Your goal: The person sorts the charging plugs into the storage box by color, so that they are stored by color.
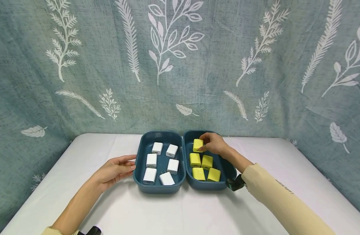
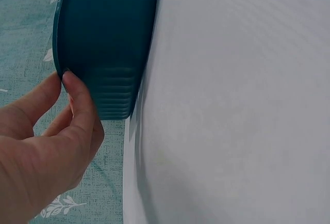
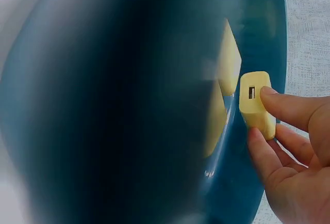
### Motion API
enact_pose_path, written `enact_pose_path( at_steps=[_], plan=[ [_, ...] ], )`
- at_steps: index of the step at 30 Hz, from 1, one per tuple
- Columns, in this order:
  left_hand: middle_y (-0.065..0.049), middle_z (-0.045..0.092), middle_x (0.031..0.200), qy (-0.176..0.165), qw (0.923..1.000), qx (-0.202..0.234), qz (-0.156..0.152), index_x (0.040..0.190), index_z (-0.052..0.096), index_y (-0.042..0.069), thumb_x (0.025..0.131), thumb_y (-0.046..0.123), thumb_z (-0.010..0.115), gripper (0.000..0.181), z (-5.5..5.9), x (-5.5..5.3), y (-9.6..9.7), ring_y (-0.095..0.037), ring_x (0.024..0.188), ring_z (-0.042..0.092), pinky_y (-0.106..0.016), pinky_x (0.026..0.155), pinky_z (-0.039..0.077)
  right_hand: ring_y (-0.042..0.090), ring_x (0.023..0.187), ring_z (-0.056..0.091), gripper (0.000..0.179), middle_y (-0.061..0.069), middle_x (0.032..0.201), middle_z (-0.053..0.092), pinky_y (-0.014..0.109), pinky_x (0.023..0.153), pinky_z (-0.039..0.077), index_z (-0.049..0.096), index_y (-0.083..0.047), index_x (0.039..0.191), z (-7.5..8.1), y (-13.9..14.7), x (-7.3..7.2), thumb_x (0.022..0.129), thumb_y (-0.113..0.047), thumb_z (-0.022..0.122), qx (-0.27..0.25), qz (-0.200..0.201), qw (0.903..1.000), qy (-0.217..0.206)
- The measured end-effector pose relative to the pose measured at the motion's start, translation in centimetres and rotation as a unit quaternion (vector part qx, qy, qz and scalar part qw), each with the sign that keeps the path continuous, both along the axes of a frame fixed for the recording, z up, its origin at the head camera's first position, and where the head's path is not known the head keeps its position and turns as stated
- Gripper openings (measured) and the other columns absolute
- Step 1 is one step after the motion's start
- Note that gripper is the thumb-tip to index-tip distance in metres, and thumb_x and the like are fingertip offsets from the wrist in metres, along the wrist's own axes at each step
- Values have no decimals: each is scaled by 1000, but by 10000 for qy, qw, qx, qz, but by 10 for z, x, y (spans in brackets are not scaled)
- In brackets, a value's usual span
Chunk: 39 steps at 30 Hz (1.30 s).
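Note:
My right hand (image 1: pixel 214 143) pinches a yellow USB wall charger (image 3: pixel 255 102) between thumb and fingers, inside the far part of the right blue bin (image 1: pixel 207 185). Its USB port faces the right wrist camera. Several other yellow chargers (image 1: pixel 207 162) lie in that bin, close below the held one in the head view. At the left blue bin (image 1: pixel 159 189), my left hand (image 1: pixel 116 169) has thumb and finger pinched at the rim, as the left wrist view shows. Several white wall chargers (image 1: pixel 151 160) are spread over that bin's floor, some with prongs showing.
Both bins stand side by side on a white-covered table (image 1: pixel 115 209), near its far edge. Behind rises a blue-green curtain (image 1: pixel 186 98) with white leaf prints. A dark wrist strap (image 1: pixel 237 182) on the right arm overlaps the right bin's near corner.

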<state>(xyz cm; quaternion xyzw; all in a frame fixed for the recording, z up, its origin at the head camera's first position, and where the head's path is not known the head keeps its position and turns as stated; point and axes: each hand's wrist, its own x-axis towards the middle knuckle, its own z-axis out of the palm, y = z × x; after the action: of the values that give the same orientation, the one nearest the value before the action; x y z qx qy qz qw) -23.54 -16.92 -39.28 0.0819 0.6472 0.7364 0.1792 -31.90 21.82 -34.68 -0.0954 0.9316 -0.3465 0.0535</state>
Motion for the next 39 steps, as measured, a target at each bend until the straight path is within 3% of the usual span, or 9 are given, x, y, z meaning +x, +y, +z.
enact_pose_path(
  at_steps=[8,18,30,39],
  plan=[
    [-8,61,106,-30,10000,37,5,147,34,-12,94,-3,61,60,1,0,0,-14,92,65,-28,87,54,39,126,48,58,25,138,51,48,103,44,50,6,139,1,3,1,89,-10,74,-128,126,9998,-64],
    [-9,61,107,-29,10000,63,-26,147,35,-12,94,-3,61,60,1,0,1,-15,93,65,-28,87,54,41,125,47,54,28,138,49,49,102,44,48,8,139,5,6,2,91,-7,70,-498,113,9986,-95],
    [-10,61,110,-43,10000,-13,-17,147,35,-10,95,-2,61,60,2,0,0,-15,95,65,-28,88,54,40,128,46,57,27,142,47,48,104,43,47,7,141,8,9,2,91,-9,71,-449,45,9989,-149],
    [-11,62,113,-69,10000,4,-26,148,35,-10,95,-1,62,60,2,2,0,-16,97,65,-29,89,54,39,130,45,59,26,143,46,49,105,42,45,5,143,10,18,11,93,-14,70,-658,51,9975,-236]
  ],
)
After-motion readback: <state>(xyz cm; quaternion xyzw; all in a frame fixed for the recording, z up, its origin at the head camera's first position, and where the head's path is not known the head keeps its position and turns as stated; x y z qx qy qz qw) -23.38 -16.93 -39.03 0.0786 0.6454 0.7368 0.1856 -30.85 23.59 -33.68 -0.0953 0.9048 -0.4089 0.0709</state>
